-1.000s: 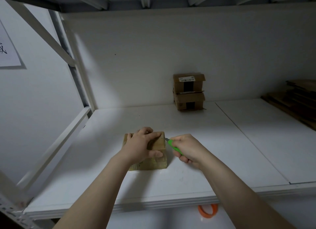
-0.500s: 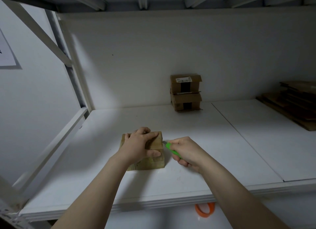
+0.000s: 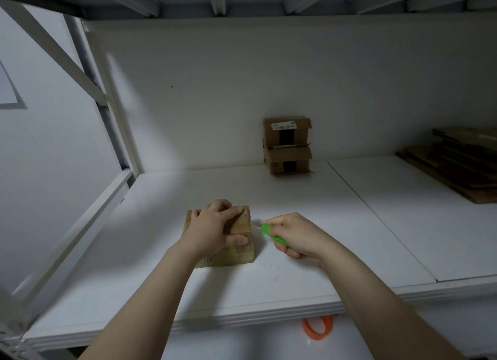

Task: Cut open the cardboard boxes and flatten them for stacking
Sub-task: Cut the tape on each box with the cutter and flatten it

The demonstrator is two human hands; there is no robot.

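A small taped cardboard box (image 3: 236,253) sits on the white shelf (image 3: 295,198) near its front edge. My left hand (image 3: 215,230) lies over the box's top, fingers curled over the far edge and thumb on the right side, gripping it. Just right of the box, my right hand (image 3: 295,236) grips a green box cutter (image 3: 271,234). Its blade tip points left at the box's upper right edge, a short gap away.
Two closed cardboard boxes (image 3: 287,144) are stacked against the back wall. A pile of flattened cardboard (image 3: 462,163) lies at the far right. A white frame post and diagonal brace (image 3: 80,72) stand at left. An orange ring (image 3: 317,330) shows below the shelf edge.
The cutter tip has drawn back a little to the right, away from the box's right edge. My left hand keeps its grip on the box top.
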